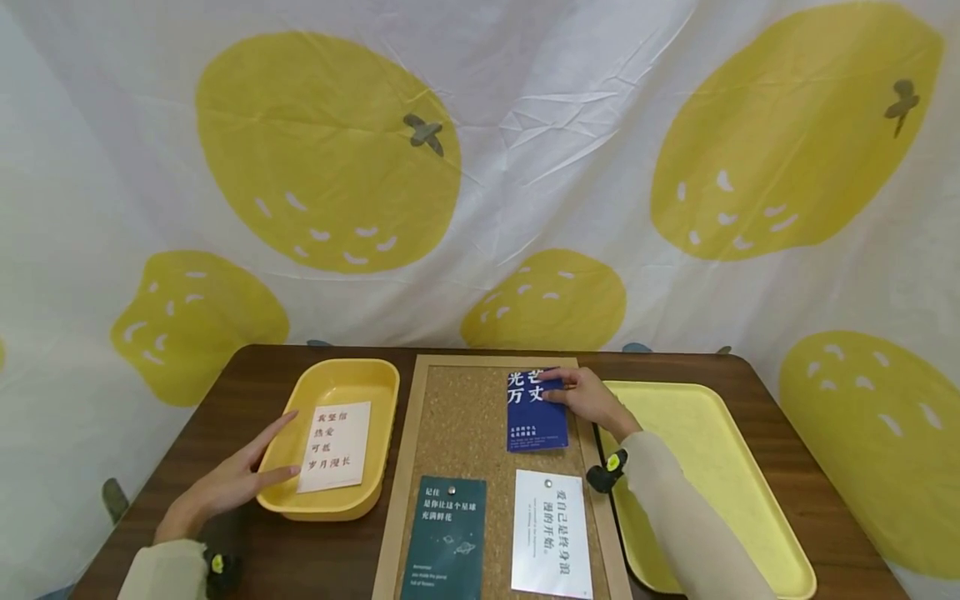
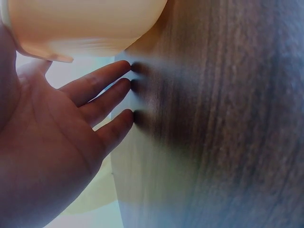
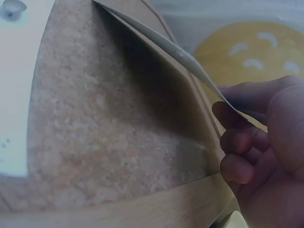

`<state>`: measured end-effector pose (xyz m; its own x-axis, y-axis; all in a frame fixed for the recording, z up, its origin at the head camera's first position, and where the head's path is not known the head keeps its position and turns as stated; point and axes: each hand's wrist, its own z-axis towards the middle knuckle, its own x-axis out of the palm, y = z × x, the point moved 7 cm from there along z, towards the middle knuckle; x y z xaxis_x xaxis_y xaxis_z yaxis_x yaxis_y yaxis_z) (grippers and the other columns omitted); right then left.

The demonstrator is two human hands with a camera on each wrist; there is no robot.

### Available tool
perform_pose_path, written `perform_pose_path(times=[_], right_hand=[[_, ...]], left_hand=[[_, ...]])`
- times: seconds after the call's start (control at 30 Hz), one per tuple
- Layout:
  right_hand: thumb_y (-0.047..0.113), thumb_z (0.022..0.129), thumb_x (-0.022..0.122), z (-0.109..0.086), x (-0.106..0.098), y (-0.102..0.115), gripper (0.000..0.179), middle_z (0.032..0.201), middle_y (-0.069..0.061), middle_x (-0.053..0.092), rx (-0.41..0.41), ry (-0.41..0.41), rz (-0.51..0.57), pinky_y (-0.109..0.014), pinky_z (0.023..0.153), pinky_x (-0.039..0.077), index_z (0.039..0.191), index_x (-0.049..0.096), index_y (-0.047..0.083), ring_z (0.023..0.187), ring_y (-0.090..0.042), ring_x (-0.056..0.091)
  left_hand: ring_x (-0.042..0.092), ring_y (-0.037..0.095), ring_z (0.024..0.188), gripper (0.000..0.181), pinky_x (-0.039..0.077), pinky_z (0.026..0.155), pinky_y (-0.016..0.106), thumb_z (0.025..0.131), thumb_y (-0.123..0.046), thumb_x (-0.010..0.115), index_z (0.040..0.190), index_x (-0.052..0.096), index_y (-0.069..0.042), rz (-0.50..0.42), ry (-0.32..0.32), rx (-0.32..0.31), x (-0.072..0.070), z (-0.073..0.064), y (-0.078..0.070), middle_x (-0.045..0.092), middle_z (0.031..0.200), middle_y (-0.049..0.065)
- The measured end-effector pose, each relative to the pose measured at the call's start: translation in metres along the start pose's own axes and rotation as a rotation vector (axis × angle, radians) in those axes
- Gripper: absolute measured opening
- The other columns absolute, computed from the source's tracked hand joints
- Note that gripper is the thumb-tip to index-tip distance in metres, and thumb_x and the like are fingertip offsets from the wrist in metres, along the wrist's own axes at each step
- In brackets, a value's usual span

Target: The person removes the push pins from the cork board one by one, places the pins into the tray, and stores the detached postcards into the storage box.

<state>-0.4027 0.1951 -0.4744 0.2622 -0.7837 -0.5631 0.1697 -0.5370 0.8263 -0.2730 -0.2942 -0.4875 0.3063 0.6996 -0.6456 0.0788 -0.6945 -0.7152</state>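
In the head view my right hand (image 1: 596,404) pinches the right side of a blue card (image 1: 536,421) with white lettering, over the upper right of a cork board (image 1: 457,417). Seen from the right wrist, the card (image 3: 166,45) slants up off the cork, its held edge between thumb and fingers. My left hand (image 1: 228,479) rests at the left side of a yellow plastic basin (image 1: 348,379), thumb and index finger over its rim. A white lettered card (image 1: 337,446) lies in the basin. Three straight fingers (image 2: 102,102) extend below the basin's side in the left wrist view.
A green card (image 1: 446,542) and a white card (image 1: 551,529) hang lower on the board, each with a pushpin at its top. Right of the board lies a yellow tray (image 1: 697,433), under my right forearm. A lemon-print cloth (image 1: 487,167) hangs behind the wooden table (image 1: 300,558).
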Motion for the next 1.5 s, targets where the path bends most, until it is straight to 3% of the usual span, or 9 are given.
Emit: perform_pose_path(times=[0.33, 0.63, 0.77, 1.0, 1.2, 1.33, 1.5], right_hand=[[0.018, 0.082, 0.068, 0.001, -0.001, 0.002, 0.032, 0.115, -0.007, 0.060, 0.047, -0.003, 0.115, -0.029, 0.066, 0.051, 0.114, 0.065, 0.019, 0.084, -0.018, 0.063], [0.018, 0.083, 0.067, 0.004, 0.003, 0.012, 0.032, 0.111, -0.008, 0.062, 0.032, 0.006, 0.169, -0.031, 0.063, 0.053, 0.115, 0.064, 0.018, 0.081, -0.018, 0.065], [0.016, 0.083, 0.066, 0.005, 0.007, 0.019, 0.033, 0.107, -0.011, 0.063, 0.021, 0.032, 0.213, -0.031, 0.060, 0.053, 0.116, 0.063, 0.016, 0.079, -0.020, 0.065], [0.020, 0.083, 0.066, 0.009, 0.014, 0.029, 0.034, 0.095, -0.009, 0.066, 0.006, 0.033, 0.170, -0.023, 0.041, 0.033, 0.116, 0.063, 0.020, 0.054, -0.015, 0.053], [0.023, 0.083, 0.067, 0.011, 0.023, 0.040, 0.033, 0.100, -0.010, 0.063, -0.008, 0.053, 0.186, -0.025, 0.045, 0.036, 0.116, 0.063, 0.021, 0.061, -0.018, 0.055], [0.025, 0.083, 0.067, 0.012, 0.028, 0.046, 0.032, 0.097, -0.006, 0.063, -0.008, 0.055, 0.162, -0.023, 0.042, 0.031, 0.115, 0.063, 0.025, 0.057, -0.023, 0.051], [0.027, 0.083, 0.066, 0.015, 0.035, 0.053, 0.032, 0.098, -0.005, 0.063, -0.016, 0.067, 0.154, -0.022, 0.043, 0.032, 0.115, 0.063, 0.027, 0.060, -0.018, 0.054]], left_hand=[[0.005, 0.041, 0.135, 0.084, 0.008, 0.097, 0.069, 0.081, -0.050, 0.060, 0.143, 0.004, -0.043, -0.007, 0.007, -0.013, 0.000, 0.003, 0.002, 0.002, 0.152, 0.012], [0.006, 0.041, 0.135, 0.084, 0.009, 0.098, 0.068, 0.082, -0.044, 0.062, 0.145, 0.007, -0.038, -0.003, -0.008, 0.050, -0.001, 0.003, -0.003, 0.005, 0.152, 0.012], [0.006, 0.042, 0.135, 0.084, 0.009, 0.097, 0.069, 0.082, -0.045, 0.061, 0.144, 0.006, -0.039, -0.008, 0.001, 0.044, 0.000, 0.004, -0.003, 0.004, 0.152, 0.012], [0.005, 0.040, 0.135, 0.083, 0.007, 0.097, 0.069, 0.081, -0.048, 0.060, 0.144, 0.005, -0.040, -0.010, 0.002, 0.014, 0.001, 0.007, 0.000, 0.003, 0.152, 0.010], [0.004, 0.040, 0.135, 0.083, 0.008, 0.098, 0.068, 0.082, -0.044, 0.062, 0.144, 0.008, -0.038, -0.035, -0.003, 0.063, 0.002, 0.006, -0.004, 0.004, 0.152, 0.010], [0.004, 0.040, 0.135, 0.083, 0.008, 0.098, 0.068, 0.082, -0.045, 0.061, 0.144, 0.007, -0.038, -0.027, 0.002, 0.046, 0.002, 0.007, -0.004, 0.003, 0.152, 0.011], [0.005, 0.041, 0.135, 0.084, 0.008, 0.098, 0.069, 0.081, -0.047, 0.061, 0.144, 0.006, -0.039, -0.012, 0.004, 0.015, 0.002, 0.008, -0.002, 0.003, 0.152, 0.011]])
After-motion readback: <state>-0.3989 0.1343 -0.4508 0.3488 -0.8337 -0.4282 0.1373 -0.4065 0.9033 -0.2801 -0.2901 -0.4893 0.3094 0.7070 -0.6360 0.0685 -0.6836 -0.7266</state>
